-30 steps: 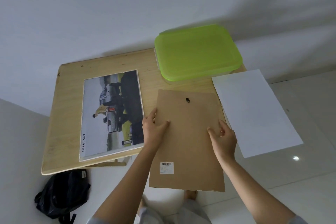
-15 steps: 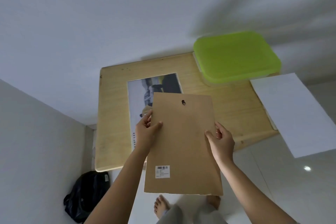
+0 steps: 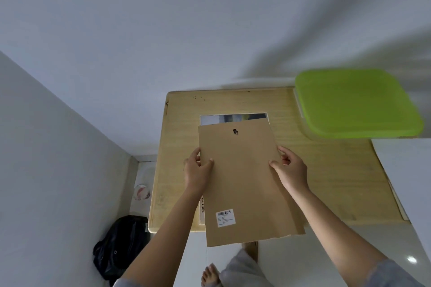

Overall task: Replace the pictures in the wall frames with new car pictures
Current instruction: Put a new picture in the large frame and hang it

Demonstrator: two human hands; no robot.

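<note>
Table (image 3: 182, 170): wood, against wall.
Green box (image 3: 356, 105): far R corner.
Board (image 3: 247, 182): brown frame backing, hanger hole at far end. I hold it over the car pic (image 3: 233, 117), which lies on the table with only its far strip + L edge showing.
L hand (image 3: 196, 172), R hand (image 3: 291, 170): each pinches a board side, thumb on top.
Progress (est.): backing going onto new pic; closing + hanging left.
Vs 0.5 s ago: board covers more of pic.

backing board (image 3: 245, 182) over car picture (image 3: 233, 117) on table (image 3: 326, 182) | lidded box (image 3: 354, 102) far right | bag (image 3: 121, 244) on floor left
</note>
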